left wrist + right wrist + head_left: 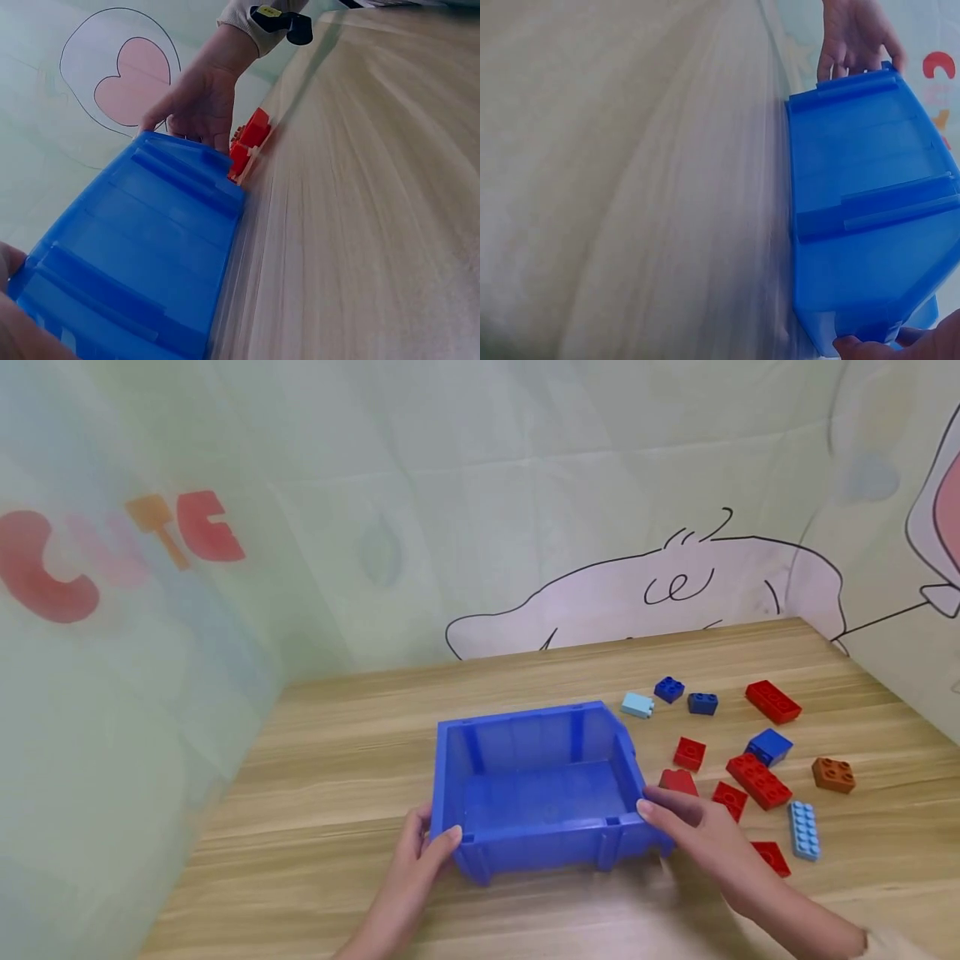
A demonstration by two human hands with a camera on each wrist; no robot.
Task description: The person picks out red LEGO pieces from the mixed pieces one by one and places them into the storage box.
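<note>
Between both hands stands a blue plastic bin point(536, 847), its inside bare and its long near wall facing me. My left hand point(422, 852) grips the near left corner, thumb over the rim and fingers down the outer side. At the opposite end my right hand point(697, 831) holds the near right corner the same way, thumb on the rim. The left wrist view shows the bin's outer wall point(157, 217) close over the tabletop, with the right hand point(202, 101) at its far end. From the right wrist, the left hand point(859, 37) appears at the bin's far end.
Right of the bin lie several toy building bricks: red bricks point(759, 781), a blue brick point(768, 747), an orange-brown brick point(833, 774) and a light blue brick point(804, 831). Small blue bricks point(669, 689) sit farther back. A printed cloth point(360, 527) surrounds the wooden table point(322, 793).
</note>
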